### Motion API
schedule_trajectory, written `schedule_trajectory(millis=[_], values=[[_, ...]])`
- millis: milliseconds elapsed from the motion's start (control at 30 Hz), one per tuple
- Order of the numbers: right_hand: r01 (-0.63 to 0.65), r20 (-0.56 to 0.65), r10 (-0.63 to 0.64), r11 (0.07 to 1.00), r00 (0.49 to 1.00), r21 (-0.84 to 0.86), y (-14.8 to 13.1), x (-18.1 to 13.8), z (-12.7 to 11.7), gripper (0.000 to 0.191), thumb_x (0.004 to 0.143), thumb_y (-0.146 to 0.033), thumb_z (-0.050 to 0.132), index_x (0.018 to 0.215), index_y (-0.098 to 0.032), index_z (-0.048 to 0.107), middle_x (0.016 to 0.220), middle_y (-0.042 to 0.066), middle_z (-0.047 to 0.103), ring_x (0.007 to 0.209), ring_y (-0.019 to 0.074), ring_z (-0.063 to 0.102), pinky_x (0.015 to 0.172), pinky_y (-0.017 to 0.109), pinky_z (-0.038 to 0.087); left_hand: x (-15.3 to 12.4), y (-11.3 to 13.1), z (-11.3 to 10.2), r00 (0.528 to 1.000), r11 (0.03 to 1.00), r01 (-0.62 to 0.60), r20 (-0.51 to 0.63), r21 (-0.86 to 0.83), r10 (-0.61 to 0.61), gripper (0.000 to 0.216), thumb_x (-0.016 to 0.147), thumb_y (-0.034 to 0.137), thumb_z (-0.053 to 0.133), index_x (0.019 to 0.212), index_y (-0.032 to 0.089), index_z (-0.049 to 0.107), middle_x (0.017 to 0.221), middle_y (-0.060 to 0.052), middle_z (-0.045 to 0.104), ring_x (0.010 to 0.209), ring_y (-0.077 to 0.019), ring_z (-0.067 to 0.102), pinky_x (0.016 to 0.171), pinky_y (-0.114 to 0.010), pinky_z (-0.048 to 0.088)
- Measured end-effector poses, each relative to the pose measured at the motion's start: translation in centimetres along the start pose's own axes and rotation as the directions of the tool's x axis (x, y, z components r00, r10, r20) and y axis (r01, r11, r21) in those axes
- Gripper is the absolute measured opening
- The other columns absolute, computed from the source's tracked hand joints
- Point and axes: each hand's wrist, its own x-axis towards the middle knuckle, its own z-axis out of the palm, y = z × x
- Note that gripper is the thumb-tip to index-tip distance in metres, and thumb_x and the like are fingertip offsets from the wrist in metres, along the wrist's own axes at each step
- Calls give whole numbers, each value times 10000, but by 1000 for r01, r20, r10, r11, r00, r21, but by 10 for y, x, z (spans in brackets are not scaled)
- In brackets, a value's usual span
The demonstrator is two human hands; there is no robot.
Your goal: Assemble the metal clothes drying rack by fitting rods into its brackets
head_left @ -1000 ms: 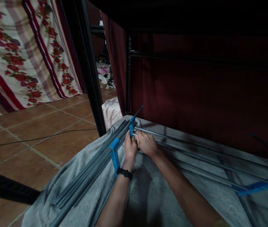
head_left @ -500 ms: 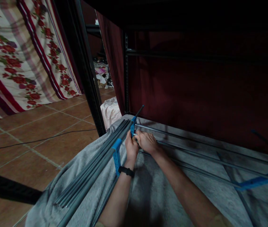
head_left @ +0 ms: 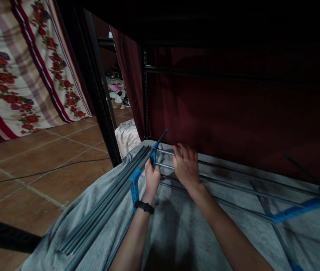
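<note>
My left hand [head_left: 152, 177], with a dark band at the wrist, grips a blue plastic bracket [head_left: 153, 156] fitted on a long grey pole [head_left: 103, 220]. Thin metal rods run rightward from that bracket, and one rod [head_left: 164, 165] shows between my hands. My right hand [head_left: 186, 165] lies over the rods with its fingers stretched out and slightly apart; whether it touches them I cannot tell. Nearer to me, a second blue bracket [head_left: 134, 190] sits on the same pole beside my left wrist. At the right, the rods reach a blue plastic piece [head_left: 303, 209].
Loose grey rods [head_left: 97, 203] lie bundled left of the pole on a grey blanket [head_left: 173, 241]. A black metal upright [head_left: 99, 94] stands at the left, with a dark shelf overhead. A black cable [head_left: 64, 165] crosses the tiled floor [head_left: 15, 162]. A dark red curtain [head_left: 233, 113] hangs behind.
My right hand has drawn away from the left hand to the right, and its closed fingers have spread. My left hand stays at the bracket. The view has shifted slightly.
</note>
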Motion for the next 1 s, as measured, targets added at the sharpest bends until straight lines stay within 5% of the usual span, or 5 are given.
schedule_trajectory(millis=[233,600,1000], values=[[58,258,-60,998,964,19,16,13,2,341,1068,-299,369,1201,-225,674,1106,91,703,1017,204,637,873,315,436,21,9,7,998,998,-54,-26,42,55,227,944,295,511,1041,185,685,1073,-104,736,1156,-268,666,1106,-441,480],[47,318,-51,999,947,21,14,11,-2,381,1078,-322,319,1228,-230,657,1137,82,699,1048,191,641,844,290,432,21,10,8,1000,998,-26,2,66,25,199,943,243,496,999,173,673,976,-106,752,933,-243,723,932,-386,571],[28,375,-41,999,926,40,14,15,-9,388,1081,-306,286,1168,-227,655,1148,68,706,1061,178,656,799,281,433,17,13,12,997,992,-73,-8,98,74,226,968,271,467,1034,179,663,980,-101,745,941,-234,715,920,-366,574]])
